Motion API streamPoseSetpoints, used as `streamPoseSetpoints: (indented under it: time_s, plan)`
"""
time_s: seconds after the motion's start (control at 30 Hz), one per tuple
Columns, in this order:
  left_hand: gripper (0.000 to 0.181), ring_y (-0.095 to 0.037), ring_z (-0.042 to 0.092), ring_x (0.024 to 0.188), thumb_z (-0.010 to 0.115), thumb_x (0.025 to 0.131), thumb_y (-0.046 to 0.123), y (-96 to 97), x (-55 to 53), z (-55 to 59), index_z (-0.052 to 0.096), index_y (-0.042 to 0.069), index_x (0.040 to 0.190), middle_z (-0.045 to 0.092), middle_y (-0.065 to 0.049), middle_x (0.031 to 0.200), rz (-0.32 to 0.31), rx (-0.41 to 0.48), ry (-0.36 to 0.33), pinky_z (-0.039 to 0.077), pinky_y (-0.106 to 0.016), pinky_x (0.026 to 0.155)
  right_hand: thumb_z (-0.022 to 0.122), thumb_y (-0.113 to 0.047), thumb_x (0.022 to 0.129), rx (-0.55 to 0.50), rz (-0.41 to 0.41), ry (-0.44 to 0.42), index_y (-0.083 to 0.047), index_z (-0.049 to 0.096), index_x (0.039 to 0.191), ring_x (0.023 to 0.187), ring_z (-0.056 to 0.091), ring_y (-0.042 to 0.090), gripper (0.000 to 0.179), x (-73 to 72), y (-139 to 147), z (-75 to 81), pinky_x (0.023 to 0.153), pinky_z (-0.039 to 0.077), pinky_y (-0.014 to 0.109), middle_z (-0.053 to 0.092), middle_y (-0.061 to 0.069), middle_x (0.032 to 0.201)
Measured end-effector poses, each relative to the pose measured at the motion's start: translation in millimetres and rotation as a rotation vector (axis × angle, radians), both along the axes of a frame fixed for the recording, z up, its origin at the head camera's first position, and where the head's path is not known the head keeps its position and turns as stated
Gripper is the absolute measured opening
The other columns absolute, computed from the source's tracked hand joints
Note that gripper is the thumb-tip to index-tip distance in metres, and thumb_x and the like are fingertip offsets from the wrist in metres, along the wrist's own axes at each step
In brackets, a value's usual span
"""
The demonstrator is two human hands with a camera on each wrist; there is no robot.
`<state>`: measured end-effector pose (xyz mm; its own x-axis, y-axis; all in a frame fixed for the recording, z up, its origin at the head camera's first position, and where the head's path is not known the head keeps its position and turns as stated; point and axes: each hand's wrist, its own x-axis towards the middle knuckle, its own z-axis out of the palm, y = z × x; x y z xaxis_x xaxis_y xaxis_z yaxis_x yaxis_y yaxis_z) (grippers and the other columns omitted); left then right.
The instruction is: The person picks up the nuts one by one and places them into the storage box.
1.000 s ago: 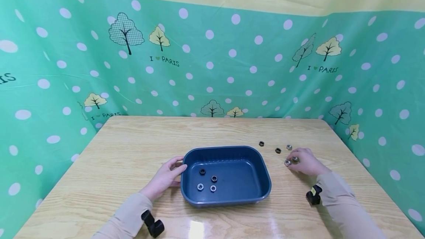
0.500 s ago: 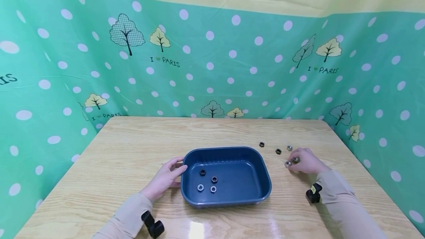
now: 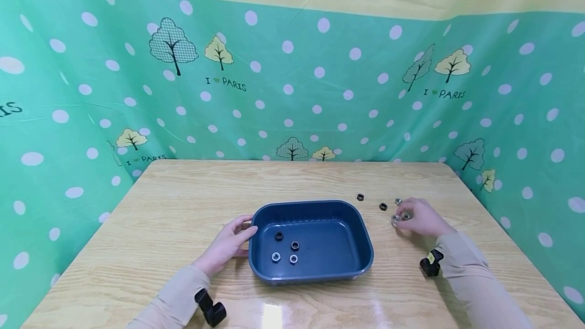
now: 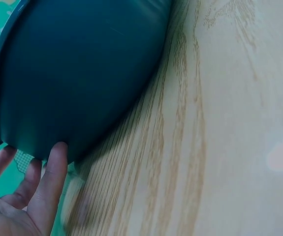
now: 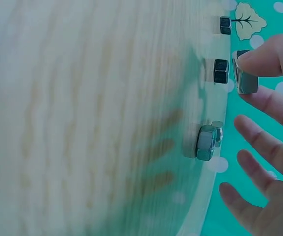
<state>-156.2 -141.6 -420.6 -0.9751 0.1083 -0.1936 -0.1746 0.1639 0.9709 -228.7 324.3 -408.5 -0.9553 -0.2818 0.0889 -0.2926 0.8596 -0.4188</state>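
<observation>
My left hand [image 3: 230, 245] holds the left rim of a dark blue plastic tub [image 3: 315, 274], thumb over the rim and fingers against the outer wall. Seen from the left wrist, those fingertips [image 4: 57, 150] touch the tub's side. Inside the tub lie two black nuts [image 3: 294, 245] and two silver nuts [image 3: 276, 257]. To the tub's right, my right hand [image 3: 425, 220] pinches a silver hex nut [image 5: 248, 78] between thumb and index finger, raised off the table. Its other fingers are spread. A second silver nut [image 5: 206, 143] stands on the table below the hand.
Another silver nut [image 3: 398, 201] sits just beyond the right hand. Two black nuts [image 3: 383, 206] rest on the wooden table [image 3: 192, 192] between that hand and the tub's far right corner. A green dotted curtain [image 3: 256, 100] hangs around the table's back and sides.
The silver nut between my right thumb and index finger has come up slightly from the table, and that hand has risen with it. The left hand and tub stay put.
</observation>
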Motion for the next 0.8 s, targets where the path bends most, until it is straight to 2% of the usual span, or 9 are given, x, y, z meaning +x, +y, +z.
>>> streamPoseSetpoints:
  time_s: [0.27,0.6,0.8]
  plan:
    - [0.049,-0.034,0.058,0.112,0.055,0.096,0.024,-0.6,-2.9,-3.8,0.042,0.004,0.138,0.046,-0.025,0.135,0.002,0.010,0.009,0.058,-0.045,0.078,0.075,-0.016,0.074,-0.047,-0.011,0.007,-0.011,0.067,0.083,0.109,0.048,0.045,0.014,1.2,-1.4,5.6,0.091,0.039,0.064,0.058,0.025,0.116]
    - [0.049,-0.037,0.055,0.115,0.055,0.096,0.023,-0.9,-4.2,-3.3,0.041,0.003,0.139,0.045,-0.026,0.136,-0.011,0.012,0.005,0.058,-0.046,0.079,0.075,-0.011,0.075,-0.104,0.016,0.054,-0.008,0.069,0.086,0.109,0.051,0.045,0.013,-1.9,-7.7,14.4,0.093,0.039,0.063,0.059,0.025,0.114]
    - [0.050,-0.035,0.057,0.114,0.056,0.095,0.025,-1.2,-4.6,-5.0,0.042,0.005,0.138,0.047,-0.024,0.135,0.008,0.004,-0.002,0.058,-0.045,0.079,0.073,-0.007,0.076,-0.121,0.034,0.081,-0.004,0.069,0.089,0.110,0.050,0.047,0.014,-5.4,-9.7,22.7,0.093,0.041,0.062,0.058,0.028,0.116]
